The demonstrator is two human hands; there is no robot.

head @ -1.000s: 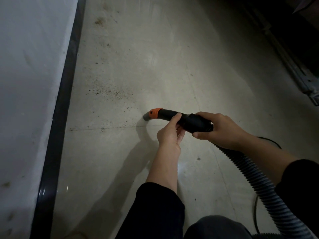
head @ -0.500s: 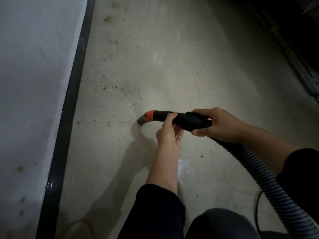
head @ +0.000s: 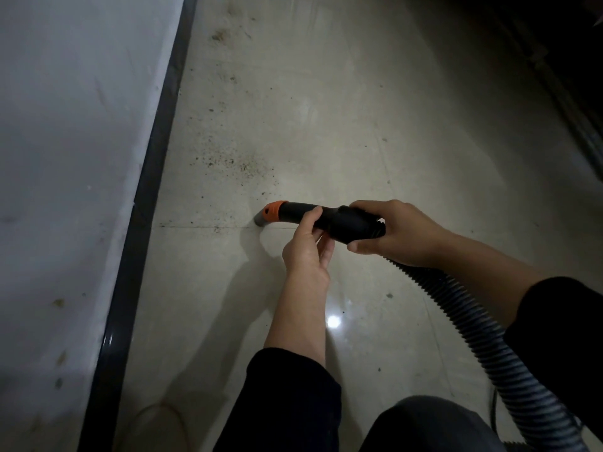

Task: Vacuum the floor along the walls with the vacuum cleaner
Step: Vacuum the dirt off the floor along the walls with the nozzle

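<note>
A black vacuum handle (head: 346,220) with an orange collar (head: 274,211) ends in a short grey nozzle (head: 260,220) whose tip touches the pale tiled floor (head: 326,125) at a tile joint. My right hand (head: 396,234) grips the rear of the handle where the ribbed grey hose (head: 483,331) joins it. My left hand (head: 308,247) holds the handle from below, thumb over its top. Dark crumbs of dirt (head: 235,164) lie scattered just beyond the nozzle, towards the wall.
A white wall (head: 65,158) with a black skirting board (head: 143,203) runs along the left. More dirt (head: 218,35) lies further ahead by the skirting. A dark metal frame (head: 567,102) edges the floor at the upper right. My dark trouser knee (head: 424,425) shows at the bottom.
The nozzle has slid left along the floor towards the skirting board, reaching the tile joint. Both hands keep the same hold on the handle.
</note>
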